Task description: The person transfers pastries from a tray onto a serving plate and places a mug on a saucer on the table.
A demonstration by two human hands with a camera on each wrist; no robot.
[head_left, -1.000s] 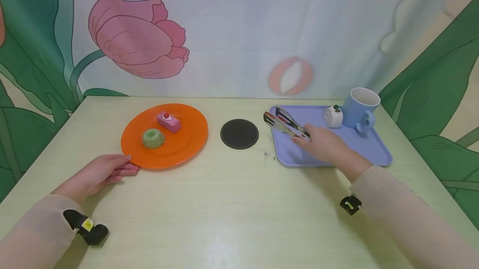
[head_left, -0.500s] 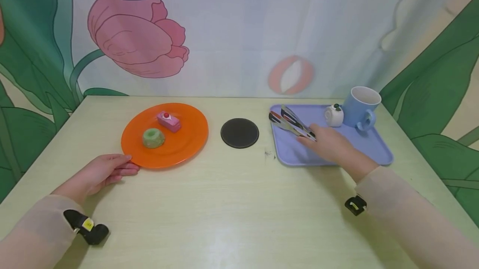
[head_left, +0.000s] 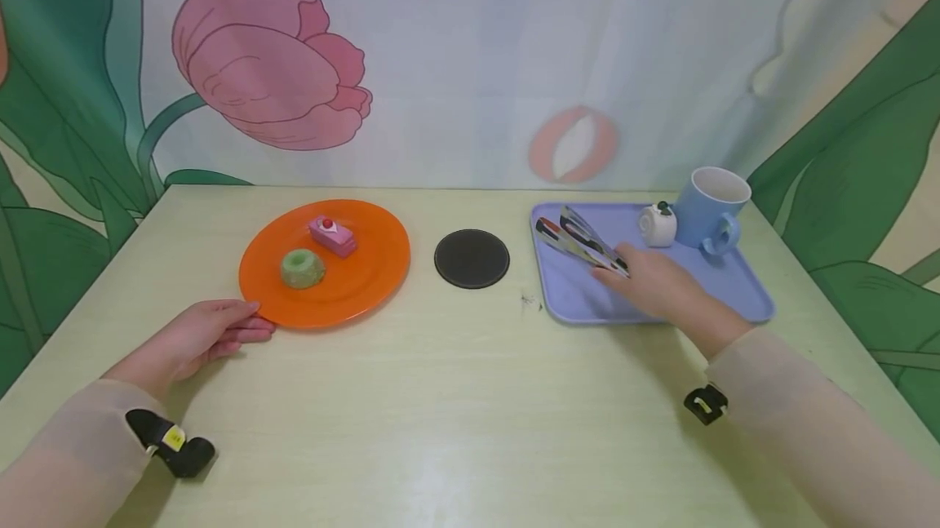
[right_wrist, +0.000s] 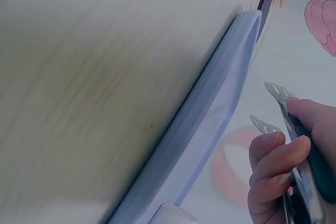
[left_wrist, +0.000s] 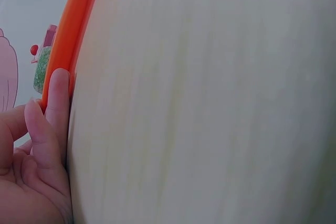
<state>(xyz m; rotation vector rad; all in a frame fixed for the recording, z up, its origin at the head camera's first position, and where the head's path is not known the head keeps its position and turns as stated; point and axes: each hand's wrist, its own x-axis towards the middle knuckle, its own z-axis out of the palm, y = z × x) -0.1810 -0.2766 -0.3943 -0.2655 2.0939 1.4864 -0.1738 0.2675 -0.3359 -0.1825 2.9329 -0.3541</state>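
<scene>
My left hand [head_left: 201, 340] is at the near left rim of an orange plate [head_left: 360, 291], thumb on the edge and fingers under it. Two toy cakes lie on that plate: a green ring-shaped one [head_left: 302, 268] and a pink slice [head_left: 334, 236] topped with a red berry. My right hand [head_left: 657, 281] grips metal tongs [head_left: 580, 246] above the lavender tray [head_left: 587, 312]. The tips of the tongs point left, spread apart with nothing between them. On the tray's far right side are a white roll cake [head_left: 657, 225] and a blue mug [head_left: 707, 210].
Between plate and tray lies a round black coaster [head_left: 472, 259]. The pale table [head_left: 441, 422] meets a printed curtain [head_left: 455, 63] at its far edge. Small dark marks show on the table just left of the tray.
My right hand has shifted a little to the right with the tongs, whose tips are now over the tray's left part. My left hand and the plate stay where they were.
</scene>
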